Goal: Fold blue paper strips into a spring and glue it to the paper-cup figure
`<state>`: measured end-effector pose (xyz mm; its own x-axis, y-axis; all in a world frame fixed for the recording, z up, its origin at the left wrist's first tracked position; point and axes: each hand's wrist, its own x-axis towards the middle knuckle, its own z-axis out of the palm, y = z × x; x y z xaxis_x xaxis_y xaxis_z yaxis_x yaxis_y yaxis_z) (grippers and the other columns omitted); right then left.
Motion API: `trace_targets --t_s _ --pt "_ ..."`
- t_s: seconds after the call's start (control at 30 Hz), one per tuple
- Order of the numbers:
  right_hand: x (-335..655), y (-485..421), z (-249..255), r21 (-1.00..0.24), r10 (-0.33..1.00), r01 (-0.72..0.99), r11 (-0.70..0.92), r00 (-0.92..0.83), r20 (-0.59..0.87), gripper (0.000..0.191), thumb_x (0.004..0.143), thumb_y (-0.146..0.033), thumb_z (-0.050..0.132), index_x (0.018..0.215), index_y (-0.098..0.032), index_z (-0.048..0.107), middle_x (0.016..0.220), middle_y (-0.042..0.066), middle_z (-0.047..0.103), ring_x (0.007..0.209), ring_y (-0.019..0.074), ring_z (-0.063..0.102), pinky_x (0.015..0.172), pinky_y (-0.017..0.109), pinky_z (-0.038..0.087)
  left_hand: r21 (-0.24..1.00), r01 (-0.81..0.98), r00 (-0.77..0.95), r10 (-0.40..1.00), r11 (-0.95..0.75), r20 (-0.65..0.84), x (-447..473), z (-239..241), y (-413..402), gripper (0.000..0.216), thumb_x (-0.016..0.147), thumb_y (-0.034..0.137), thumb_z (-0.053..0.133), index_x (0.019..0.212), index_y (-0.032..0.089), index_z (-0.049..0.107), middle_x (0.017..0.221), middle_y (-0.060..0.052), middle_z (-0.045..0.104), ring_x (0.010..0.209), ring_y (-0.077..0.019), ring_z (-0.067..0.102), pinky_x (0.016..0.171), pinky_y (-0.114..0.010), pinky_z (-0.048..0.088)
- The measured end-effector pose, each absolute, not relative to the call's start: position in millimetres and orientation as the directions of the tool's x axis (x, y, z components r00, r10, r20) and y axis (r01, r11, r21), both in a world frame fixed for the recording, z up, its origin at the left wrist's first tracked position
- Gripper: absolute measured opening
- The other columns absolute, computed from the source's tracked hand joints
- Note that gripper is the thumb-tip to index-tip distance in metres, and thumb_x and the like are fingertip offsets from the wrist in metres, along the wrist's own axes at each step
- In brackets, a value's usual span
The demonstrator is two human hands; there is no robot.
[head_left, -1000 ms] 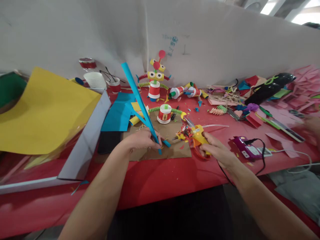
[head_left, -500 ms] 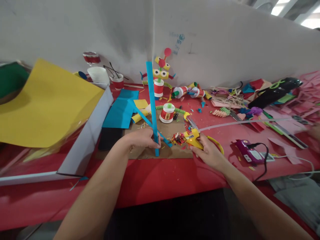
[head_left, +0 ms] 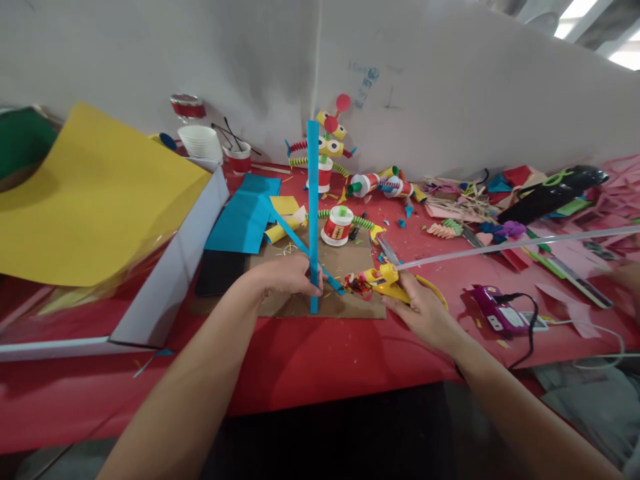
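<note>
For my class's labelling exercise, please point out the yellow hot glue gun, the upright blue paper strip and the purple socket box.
Yellow hot glue gun [head_left: 388,276], head view: on its body.
Upright blue paper strip [head_left: 313,207], head view: midway along its length.
Purple socket box [head_left: 491,308], head view: on its casing.

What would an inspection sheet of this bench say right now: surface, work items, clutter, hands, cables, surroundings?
Surface: red covering, with cardboard on it.
Work items: upright blue strip, a diagonal blue strip crossing behind it; yellow glue gun with a long translucent stick at its rear.
Clutter: colourful scraps by the yellow glue gun.
Hands: left hand holds the upright blue strip; right hand holds the yellow glue gun.
Cables: black cord plugged into a purple box.
Surroundings: pale wall behind; something blurred, possibly another person's hand, at right.
</note>
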<state>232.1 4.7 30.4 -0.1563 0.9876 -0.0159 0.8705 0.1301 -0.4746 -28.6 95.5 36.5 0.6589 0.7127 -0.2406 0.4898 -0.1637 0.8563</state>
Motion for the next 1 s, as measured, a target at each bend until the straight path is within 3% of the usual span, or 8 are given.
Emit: trace_targets --t_s 0.63,1.0 --pt "228.3 8.0 40.2 -0.239 0.979 0.950 0.199 -0.204 0.007 0.028 0.088 -0.037 0.045 0.113 -0.023 0.043 0.087 0.007 0.069 0.083 0.0293 0.065 0.062 0.033 0.043 0.850 0.505 0.644 0.722 -0.151 -0.254 -29.3 32.0 97.5 0.006 0.055 0.022 0.068 0.056 0.028 0.071 0.077 0.001 0.074 0.076 -0.0205 0.064 0.066 -0.025 0.043" --pt "225.5 8.5 45.3 -0.207 0.981 0.962 0.178 -0.190 -0.040 0.029 0.089 -0.037 0.045 0.113 -0.021 0.043 0.087 0.008 0.070 0.084 0.0310 0.066 0.062 0.034 0.043 0.801 0.557 0.664 0.697 -0.219 -0.271 -28.6 32.2 98.1 0.008 0.060 0.021 0.066 0.061 0.027 0.071 0.081 0.000 0.073 0.083 -0.0224 0.064 0.070 -0.027 0.043"
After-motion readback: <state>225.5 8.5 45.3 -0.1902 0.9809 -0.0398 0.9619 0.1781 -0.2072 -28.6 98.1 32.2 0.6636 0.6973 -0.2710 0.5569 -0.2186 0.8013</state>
